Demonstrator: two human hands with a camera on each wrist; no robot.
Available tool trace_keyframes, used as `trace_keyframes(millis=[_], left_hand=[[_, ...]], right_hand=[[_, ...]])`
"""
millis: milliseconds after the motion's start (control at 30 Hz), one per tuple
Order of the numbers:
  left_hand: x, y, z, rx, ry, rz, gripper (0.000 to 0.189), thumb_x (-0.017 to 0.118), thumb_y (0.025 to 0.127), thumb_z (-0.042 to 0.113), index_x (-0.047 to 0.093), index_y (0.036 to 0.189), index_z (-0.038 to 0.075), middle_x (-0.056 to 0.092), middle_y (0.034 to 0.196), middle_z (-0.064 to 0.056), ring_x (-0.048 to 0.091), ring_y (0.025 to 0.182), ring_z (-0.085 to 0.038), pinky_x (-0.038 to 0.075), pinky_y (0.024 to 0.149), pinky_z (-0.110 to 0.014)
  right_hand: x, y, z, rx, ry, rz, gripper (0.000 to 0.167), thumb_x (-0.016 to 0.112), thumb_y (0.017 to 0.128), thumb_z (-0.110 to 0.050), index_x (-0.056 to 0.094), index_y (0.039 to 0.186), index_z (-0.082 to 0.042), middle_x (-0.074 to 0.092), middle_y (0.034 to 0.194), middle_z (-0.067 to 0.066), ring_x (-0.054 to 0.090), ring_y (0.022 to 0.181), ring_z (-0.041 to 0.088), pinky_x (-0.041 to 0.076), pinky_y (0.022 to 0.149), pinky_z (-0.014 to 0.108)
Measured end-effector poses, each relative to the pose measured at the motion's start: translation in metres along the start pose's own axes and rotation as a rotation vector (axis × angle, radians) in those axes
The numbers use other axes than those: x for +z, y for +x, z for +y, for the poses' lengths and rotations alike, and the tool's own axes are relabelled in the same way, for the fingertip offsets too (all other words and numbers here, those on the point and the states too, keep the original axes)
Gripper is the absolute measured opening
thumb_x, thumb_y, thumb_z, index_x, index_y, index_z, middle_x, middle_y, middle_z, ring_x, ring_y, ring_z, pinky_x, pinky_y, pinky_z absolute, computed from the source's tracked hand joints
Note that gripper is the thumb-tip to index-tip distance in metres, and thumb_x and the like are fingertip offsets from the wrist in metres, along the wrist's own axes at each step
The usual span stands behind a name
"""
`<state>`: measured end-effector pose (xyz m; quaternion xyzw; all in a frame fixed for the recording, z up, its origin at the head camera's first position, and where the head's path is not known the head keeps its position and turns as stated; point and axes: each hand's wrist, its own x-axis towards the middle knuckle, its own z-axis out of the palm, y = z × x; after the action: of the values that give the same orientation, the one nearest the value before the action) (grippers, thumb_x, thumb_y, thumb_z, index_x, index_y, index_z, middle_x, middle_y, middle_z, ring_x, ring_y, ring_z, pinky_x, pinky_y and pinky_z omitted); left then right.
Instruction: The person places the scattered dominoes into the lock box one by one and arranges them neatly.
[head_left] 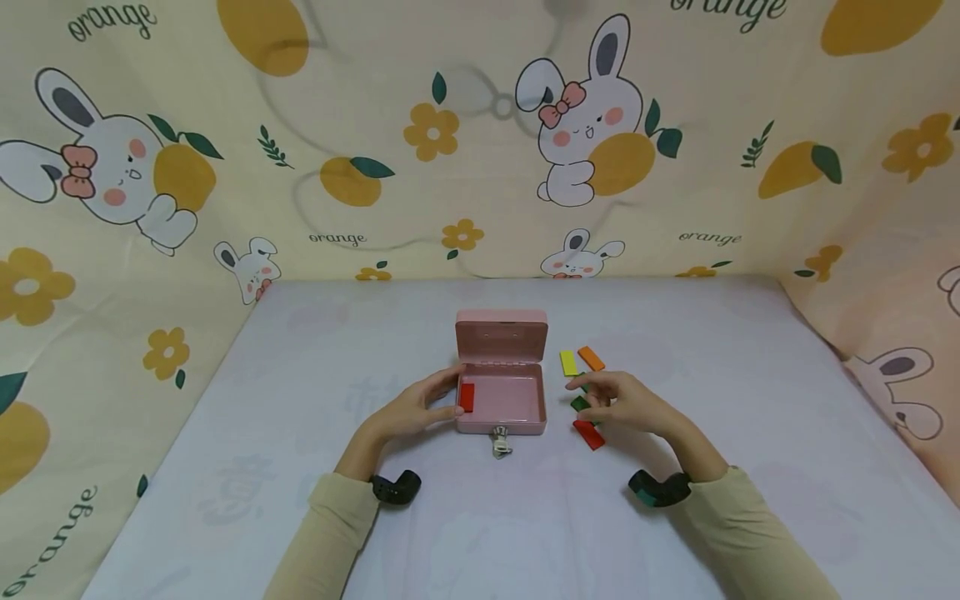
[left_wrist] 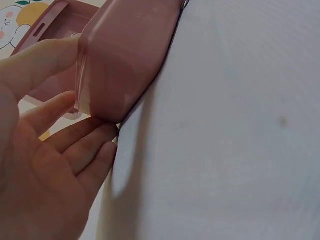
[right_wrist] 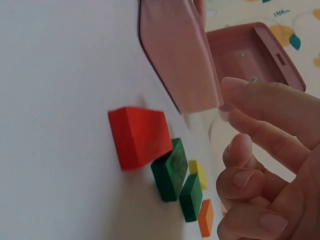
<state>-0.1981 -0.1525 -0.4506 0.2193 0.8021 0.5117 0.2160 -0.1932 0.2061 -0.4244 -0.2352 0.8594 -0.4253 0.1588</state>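
A pink metal cash box (head_left: 501, 427) stands on the table with its lid (head_left: 502, 341) raised at the back. Inside, along the left wall, is a red block (head_left: 467, 397). My left hand (head_left: 416, 406) rests against the box's left side, its fairly straight fingers touching the outer wall (left_wrist: 120, 75) and rim. To the right of the box, my right hand (head_left: 630, 404) hovers over loose blocks, fingers loosely bent and holding nothing. Beneath and around it lie a red block (right_wrist: 140, 137), two green blocks (right_wrist: 170, 170), a yellow block (head_left: 568, 362) and an orange block (head_left: 591, 358).
A metal latch with what looks like a key (head_left: 500, 442) hangs at the box's front. White cloth (head_left: 285, 467) covers the table. A patterned curtain (head_left: 360, 108) with rabbits and oranges rises behind it and along both sides.
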Motion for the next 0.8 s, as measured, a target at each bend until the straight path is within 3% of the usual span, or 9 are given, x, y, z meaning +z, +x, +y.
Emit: trace_keyframes(millis=[567,800], left_hand=[[0.000,-0.001,0.001,-0.022,0.008,-0.007,0.073,0.064,0.093,0.022,0.024,0.153,0.013,0.021,0.163,-0.009,0.023,0.151,-0.031,0.021,0.124,-0.050],[0.000,0.001,-0.001,-0.016,0.002,-0.008,0.071,0.063,0.094,0.019,0.025,0.153,0.015,0.019,0.164,-0.007,0.021,0.151,-0.031,0.020,0.124,-0.051]], right_hand=[[-0.014,-0.002,0.023,0.002,0.015,-0.102,0.043,0.072,0.082,-0.008,0.058,0.122,0.005,0.048,0.071,0.001,0.044,0.064,0.004,0.038,0.058,0.018],[-0.016,-0.002,0.028,0.047,0.021,-0.138,0.045,0.072,0.083,-0.008,0.057,0.125,0.002,0.048,0.072,0.001,0.044,0.065,0.005,0.037,0.059,0.018]])
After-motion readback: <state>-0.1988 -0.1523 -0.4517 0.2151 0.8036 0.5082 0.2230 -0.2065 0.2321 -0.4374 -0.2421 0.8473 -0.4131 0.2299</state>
